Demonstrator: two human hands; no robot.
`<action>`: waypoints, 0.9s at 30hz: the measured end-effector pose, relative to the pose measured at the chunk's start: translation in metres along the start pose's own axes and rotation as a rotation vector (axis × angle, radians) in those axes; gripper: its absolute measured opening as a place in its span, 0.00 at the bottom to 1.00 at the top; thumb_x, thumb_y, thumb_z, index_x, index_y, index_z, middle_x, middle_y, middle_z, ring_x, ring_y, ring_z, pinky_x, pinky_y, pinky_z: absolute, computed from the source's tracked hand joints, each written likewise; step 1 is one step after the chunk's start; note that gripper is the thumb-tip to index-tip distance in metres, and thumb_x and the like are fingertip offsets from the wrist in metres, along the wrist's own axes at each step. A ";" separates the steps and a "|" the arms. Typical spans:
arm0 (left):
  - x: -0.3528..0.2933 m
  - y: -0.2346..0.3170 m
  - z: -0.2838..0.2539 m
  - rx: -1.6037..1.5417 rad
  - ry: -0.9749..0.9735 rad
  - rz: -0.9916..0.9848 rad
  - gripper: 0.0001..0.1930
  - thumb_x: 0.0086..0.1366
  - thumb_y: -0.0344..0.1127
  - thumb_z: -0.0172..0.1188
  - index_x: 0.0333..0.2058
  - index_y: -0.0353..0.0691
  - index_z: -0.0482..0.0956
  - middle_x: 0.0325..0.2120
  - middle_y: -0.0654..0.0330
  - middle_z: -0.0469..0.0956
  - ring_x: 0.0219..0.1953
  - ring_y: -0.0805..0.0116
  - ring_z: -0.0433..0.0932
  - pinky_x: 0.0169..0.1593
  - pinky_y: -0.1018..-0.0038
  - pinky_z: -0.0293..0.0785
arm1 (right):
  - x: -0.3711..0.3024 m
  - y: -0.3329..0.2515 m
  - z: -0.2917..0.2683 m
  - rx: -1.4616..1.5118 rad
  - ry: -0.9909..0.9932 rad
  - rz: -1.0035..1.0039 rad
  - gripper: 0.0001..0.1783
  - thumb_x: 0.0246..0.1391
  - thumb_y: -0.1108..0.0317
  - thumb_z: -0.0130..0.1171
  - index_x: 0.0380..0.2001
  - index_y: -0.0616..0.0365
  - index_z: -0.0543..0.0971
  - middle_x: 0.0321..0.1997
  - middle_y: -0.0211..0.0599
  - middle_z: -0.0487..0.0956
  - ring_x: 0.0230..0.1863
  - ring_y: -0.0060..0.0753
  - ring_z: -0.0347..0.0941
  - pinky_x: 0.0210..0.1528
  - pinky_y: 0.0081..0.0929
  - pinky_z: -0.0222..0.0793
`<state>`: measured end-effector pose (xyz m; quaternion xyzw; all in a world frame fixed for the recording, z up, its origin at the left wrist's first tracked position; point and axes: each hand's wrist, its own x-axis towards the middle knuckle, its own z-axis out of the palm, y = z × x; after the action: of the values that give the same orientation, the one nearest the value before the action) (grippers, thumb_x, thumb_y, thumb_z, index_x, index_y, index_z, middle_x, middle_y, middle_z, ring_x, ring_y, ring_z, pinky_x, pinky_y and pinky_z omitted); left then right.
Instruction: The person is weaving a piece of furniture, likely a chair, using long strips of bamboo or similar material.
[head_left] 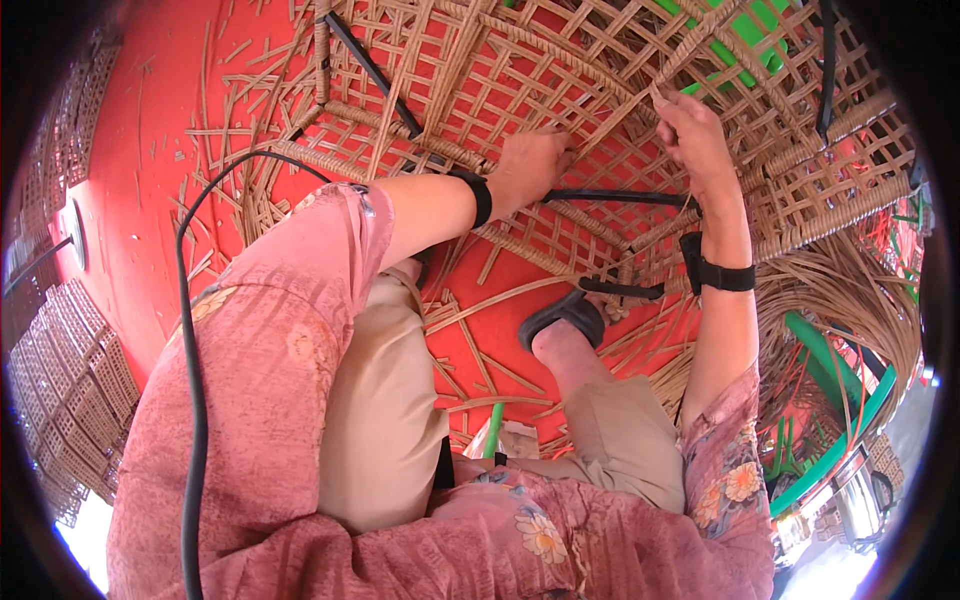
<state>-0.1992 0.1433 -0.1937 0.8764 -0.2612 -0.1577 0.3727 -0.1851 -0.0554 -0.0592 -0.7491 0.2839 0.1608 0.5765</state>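
A large brown woven wicker frame (510, 70), with open square lattice and wrapped edges, spreads across the top of the view in front of me. My left hand (533, 168) rests at its near part, fingers curled in against the lattice; what they grip is hidden. Raised over the weave to the right, my right hand (694, 133) pinches a thin wicker strip (625, 118) between thumb and fingers. That strip slants down toward my left hand. A dark bar (625, 197) crosses the frame just below both hands.
Loose strips (262, 205) litter the red floor (150, 250) on the left. A thick bundle of strips (840, 300) lies at right, beside a green plastic chair (835, 460). More woven pieces (75, 370) stand at far left. A black cable (190, 400) runs over my left sleeve.
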 end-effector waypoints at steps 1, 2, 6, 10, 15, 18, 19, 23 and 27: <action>0.002 0.003 0.003 -0.004 -0.004 0.001 0.10 0.58 0.39 0.57 0.35 0.41 0.78 0.29 0.53 0.77 0.34 0.52 0.77 0.36 0.60 0.73 | 0.002 0.003 -0.001 -0.009 -0.003 0.014 0.29 0.54 0.59 0.55 0.56 0.65 0.67 0.19 0.20 0.66 0.19 0.11 0.57 0.18 0.10 0.49; 0.005 0.012 -0.003 -0.053 0.034 -0.034 0.10 0.58 0.37 0.57 0.36 0.41 0.78 0.28 0.52 0.78 0.33 0.51 0.77 0.36 0.61 0.73 | 0.000 -0.005 0.000 -0.008 0.000 -0.005 0.29 0.54 0.59 0.55 0.56 0.65 0.67 0.19 0.20 0.66 0.19 0.11 0.57 0.18 0.10 0.49; 0.026 0.030 -0.015 -0.200 0.104 -0.121 0.10 0.59 0.32 0.55 0.39 0.38 0.77 0.24 0.52 0.79 0.26 0.57 0.79 0.33 0.68 0.74 | -0.001 -0.016 0.000 0.011 -0.003 -0.018 0.23 0.55 0.62 0.54 0.49 0.67 0.72 0.18 0.23 0.67 0.20 0.14 0.59 0.20 0.15 0.52; 0.043 0.031 -0.011 -0.428 0.111 -0.169 0.11 0.60 0.30 0.55 0.41 0.35 0.77 0.22 0.56 0.78 0.23 0.68 0.77 0.30 0.74 0.72 | 0.006 -0.012 0.001 0.033 -0.010 -0.008 0.21 0.55 0.62 0.54 0.47 0.67 0.73 0.18 0.23 0.67 0.19 0.14 0.59 0.19 0.15 0.52; 0.045 0.036 -0.005 -0.573 0.156 -0.192 0.11 0.61 0.30 0.55 0.42 0.33 0.77 0.24 0.59 0.78 0.22 0.75 0.72 0.28 0.77 0.70 | 0.008 -0.001 0.001 0.012 0.008 -0.028 0.21 0.54 0.63 0.55 0.47 0.68 0.74 0.19 0.24 0.68 0.20 0.13 0.60 0.19 0.15 0.53; 0.052 0.034 -0.009 -0.591 0.181 -0.093 0.11 0.61 0.31 0.56 0.41 0.33 0.77 0.24 0.59 0.77 0.23 0.78 0.71 0.28 0.78 0.69 | 0.018 0.015 -0.003 -0.146 0.029 -0.162 0.26 0.49 0.63 0.58 0.48 0.70 0.73 0.27 0.37 0.77 0.28 0.25 0.72 0.30 0.21 0.66; 0.052 0.034 -0.010 -0.589 0.183 -0.092 0.11 0.61 0.31 0.56 0.41 0.33 0.77 0.24 0.59 0.77 0.23 0.78 0.71 0.28 0.78 0.69 | 0.021 0.021 -0.004 -0.250 0.071 -0.260 0.27 0.47 0.63 0.59 0.48 0.70 0.73 0.30 0.43 0.80 0.32 0.31 0.76 0.35 0.24 0.69; 0.057 0.036 -0.009 -0.651 0.152 -0.120 0.10 0.62 0.32 0.56 0.38 0.33 0.78 0.22 0.62 0.76 0.23 0.79 0.70 0.29 0.80 0.67 | 0.022 0.016 -0.004 -0.397 0.158 -0.253 0.26 0.45 0.63 0.59 0.46 0.69 0.74 0.38 0.51 0.80 0.40 0.36 0.77 0.43 0.27 0.70; 0.059 0.049 -0.012 -0.933 0.094 -0.340 0.08 0.62 0.30 0.55 0.37 0.33 0.79 0.22 0.64 0.75 0.23 0.79 0.70 0.28 0.79 0.67 | 0.024 0.017 -0.005 -0.384 0.167 -0.258 0.23 0.46 0.62 0.58 0.44 0.67 0.76 0.37 0.51 0.80 0.40 0.37 0.78 0.44 0.28 0.70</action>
<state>-0.1621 0.0869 -0.1544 0.6525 0.0009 -0.2768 0.7054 -0.1768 -0.0684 -0.0844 -0.8857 0.1970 0.0744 0.4139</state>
